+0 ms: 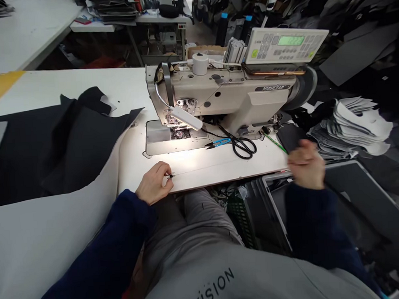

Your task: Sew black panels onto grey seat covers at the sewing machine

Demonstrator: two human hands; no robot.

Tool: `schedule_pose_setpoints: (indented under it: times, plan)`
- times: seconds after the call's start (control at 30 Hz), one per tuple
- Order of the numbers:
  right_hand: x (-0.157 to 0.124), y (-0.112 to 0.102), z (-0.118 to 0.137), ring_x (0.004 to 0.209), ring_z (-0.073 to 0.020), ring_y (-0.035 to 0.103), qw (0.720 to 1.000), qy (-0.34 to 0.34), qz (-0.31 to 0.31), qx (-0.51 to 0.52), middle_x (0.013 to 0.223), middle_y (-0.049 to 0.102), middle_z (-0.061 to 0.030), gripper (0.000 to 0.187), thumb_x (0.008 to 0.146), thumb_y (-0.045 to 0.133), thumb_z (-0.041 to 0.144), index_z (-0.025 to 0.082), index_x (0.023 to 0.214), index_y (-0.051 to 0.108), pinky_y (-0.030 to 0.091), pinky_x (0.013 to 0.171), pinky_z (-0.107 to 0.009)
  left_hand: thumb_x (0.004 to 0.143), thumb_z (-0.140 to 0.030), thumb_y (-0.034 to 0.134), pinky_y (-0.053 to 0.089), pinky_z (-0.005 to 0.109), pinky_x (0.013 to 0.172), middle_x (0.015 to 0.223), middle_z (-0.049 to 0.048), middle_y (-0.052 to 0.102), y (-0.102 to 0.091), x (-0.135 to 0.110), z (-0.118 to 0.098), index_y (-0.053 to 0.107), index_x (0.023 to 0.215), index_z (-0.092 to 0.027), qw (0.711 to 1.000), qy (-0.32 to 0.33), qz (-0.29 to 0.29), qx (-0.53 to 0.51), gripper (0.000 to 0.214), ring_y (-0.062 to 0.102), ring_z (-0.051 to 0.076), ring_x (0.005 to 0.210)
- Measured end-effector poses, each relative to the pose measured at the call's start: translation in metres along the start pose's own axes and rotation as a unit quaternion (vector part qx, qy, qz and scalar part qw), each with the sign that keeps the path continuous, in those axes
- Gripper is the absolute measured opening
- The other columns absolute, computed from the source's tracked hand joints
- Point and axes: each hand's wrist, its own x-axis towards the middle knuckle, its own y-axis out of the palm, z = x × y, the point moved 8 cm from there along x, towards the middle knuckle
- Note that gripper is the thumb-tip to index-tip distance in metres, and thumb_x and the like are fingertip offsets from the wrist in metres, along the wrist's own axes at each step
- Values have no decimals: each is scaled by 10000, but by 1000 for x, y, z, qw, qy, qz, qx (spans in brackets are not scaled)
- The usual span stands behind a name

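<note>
Black fabric lies at left, and beside it the left hand pinches a small dark piece near the white tabletop's front edge. Blue snips and black scissors, 2 tools close together, lie rightward; farther right, the right hand curls, blurred, whether gripping anything I cannot tell.

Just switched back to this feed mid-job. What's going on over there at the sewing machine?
In front of the sewing machine, the left hand pinches a small dark item just above the white table. A faint thread runs rightward from there. The right hand is near the table's right end, too blurred to tell whether it holds anything. Blue snips and black scissors lie beside the machine, and dark fabric is spread to the left.
</note>
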Motion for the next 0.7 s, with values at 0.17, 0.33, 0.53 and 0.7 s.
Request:
schedule_pose_setpoints:
  times: [0.17,0.33,0.53,0.7]
  plan:
    - [-17,-127,32,324,-117,444,951,-104,-250,146,580,683,90,338,861,508,284,412,589,663,201,310,-283,711,-110,485,453,283,702,845,22,532,1,2,-5,470,827,-186,1000,20,5,-17,139,525,153,748]
    - [-73,154,-32,516,-136,605,946,216,153,189,786,721,-17,182,777,672,341,236,921,705,370,376,-226,736,-77,488,454,268,710,890,42,547,-10,12,-62,481,870,-170,992,110,13,-53,163,520,143,771]
    - [-119,263,0,308,-24,192,855,226,387,261,366,291,119,274,799,661,418,146,778,642,164,353,-175,741,-84,497,448,261,698,874,38,548,-40,6,-67,477,862,-172,993,116,-18,13,151,521,143,762]
    - [-55,47,80,278,-21,146,857,-34,7,514,371,201,125,244,915,477,177,196,696,583,153,347,-165,767,-170,460,459,300,728,857,48,552,-18,-7,2,477,838,-178,993,50,31,104,73,560,183,791]
